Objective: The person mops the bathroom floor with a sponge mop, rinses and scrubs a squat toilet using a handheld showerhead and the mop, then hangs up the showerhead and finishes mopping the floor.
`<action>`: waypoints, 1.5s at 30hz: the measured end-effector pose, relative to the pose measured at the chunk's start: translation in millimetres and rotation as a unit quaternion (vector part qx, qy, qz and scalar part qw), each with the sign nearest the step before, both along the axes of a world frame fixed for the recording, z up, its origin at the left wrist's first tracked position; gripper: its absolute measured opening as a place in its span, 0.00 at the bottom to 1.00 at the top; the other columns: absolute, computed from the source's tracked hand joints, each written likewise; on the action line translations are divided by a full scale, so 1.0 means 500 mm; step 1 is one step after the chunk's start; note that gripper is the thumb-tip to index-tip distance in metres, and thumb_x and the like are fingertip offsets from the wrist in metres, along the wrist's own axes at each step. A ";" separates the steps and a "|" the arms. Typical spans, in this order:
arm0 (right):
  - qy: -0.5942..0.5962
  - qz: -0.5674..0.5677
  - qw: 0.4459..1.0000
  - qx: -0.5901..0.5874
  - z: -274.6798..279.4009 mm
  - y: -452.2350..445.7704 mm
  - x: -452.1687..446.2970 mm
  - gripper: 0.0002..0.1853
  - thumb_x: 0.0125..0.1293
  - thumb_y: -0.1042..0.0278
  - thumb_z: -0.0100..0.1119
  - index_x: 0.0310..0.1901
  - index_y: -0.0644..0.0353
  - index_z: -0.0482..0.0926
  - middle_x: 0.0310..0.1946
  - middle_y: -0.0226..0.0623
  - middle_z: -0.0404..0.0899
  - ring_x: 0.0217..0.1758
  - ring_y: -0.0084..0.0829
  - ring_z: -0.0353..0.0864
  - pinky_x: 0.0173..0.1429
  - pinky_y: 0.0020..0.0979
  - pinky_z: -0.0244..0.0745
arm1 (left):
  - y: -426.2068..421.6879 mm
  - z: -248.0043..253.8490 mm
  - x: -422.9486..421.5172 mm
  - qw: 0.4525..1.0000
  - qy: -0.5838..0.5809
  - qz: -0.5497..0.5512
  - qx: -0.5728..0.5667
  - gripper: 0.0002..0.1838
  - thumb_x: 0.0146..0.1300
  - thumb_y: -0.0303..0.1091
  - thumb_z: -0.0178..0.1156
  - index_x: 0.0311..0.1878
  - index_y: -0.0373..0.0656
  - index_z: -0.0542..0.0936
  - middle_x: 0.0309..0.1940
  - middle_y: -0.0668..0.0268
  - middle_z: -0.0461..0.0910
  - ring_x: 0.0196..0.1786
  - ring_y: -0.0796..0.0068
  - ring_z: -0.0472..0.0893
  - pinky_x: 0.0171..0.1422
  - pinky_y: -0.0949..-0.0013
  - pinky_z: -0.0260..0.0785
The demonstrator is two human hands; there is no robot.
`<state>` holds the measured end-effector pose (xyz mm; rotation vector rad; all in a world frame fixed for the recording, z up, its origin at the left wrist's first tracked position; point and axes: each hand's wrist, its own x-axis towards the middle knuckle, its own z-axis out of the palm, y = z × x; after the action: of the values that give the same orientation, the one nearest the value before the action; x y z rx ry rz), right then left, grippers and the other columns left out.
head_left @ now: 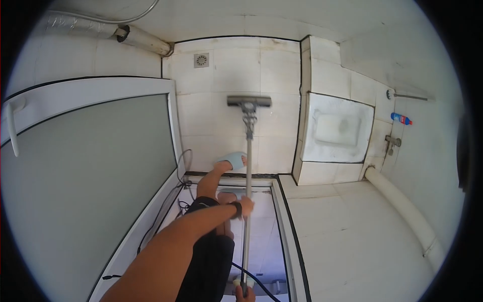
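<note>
A long pale pole point(249, 166) runs up the middle of the view to a wide dark floor head point(249, 101), which rests on the tiled floor. My left hand point(245, 206), with a dark band at its wrist, is closed round the pole near the doorway. Lower down, at the bottom edge, my right hand point(245, 293) grips the pole's dark handle end and is partly cut off by the frame. A foot in a light blue slipper point(232, 160) stands just left of the pole, inside the doorway.
A white door point(90, 166) stands open at left, with dark cables point(156, 229) along its lower edge. A floor drain point(201, 60) lies near the far wall. At right are a squat toilet point(339, 128), a blue bottle point(401, 119), a tap point(393, 142) and a thick pipe point(400, 209).
</note>
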<state>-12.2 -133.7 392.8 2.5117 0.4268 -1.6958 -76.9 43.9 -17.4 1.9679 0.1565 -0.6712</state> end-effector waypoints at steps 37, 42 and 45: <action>-0.053 -0.144 0.965 0.214 -0.205 -0.064 -0.102 0.29 0.66 0.66 0.63 0.66 0.67 0.69 0.46 0.56 0.82 0.48 0.33 0.83 0.51 0.30 0.75 | 0.067 0.111 0.144 0.905 0.261 0.212 0.259 0.13 0.66 0.35 0.53 0.46 0.37 0.82 0.43 0.52 0.84 0.49 0.56 0.84 0.53 0.55 0.76; -0.052 -0.204 0.948 0.238 -0.173 -0.357 -0.164 0.29 0.63 0.68 0.66 0.65 0.64 0.71 0.46 0.53 0.83 0.46 0.35 0.84 0.49 0.31 0.76 | -0.239 0.068 0.083 0.879 0.280 0.352 0.156 0.18 0.65 0.34 0.51 0.54 0.32 0.76 0.44 0.52 0.83 0.47 0.56 0.85 0.49 0.58 0.78; -0.043 -0.214 0.958 0.185 -0.127 -0.448 -0.169 0.30 0.61 0.69 0.67 0.65 0.63 0.72 0.45 0.49 0.83 0.45 0.33 0.83 0.49 0.30 0.75 | -0.403 0.035 0.060 0.881 0.281 0.348 0.158 0.22 0.65 0.34 0.51 0.57 0.28 0.71 0.42 0.51 0.84 0.44 0.56 0.86 0.47 0.58 0.79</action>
<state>-96.6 -357.5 329.2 3.1255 0.2169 -1.7635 -46.7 -157.6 -0.1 1.7671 1.3344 -0.7302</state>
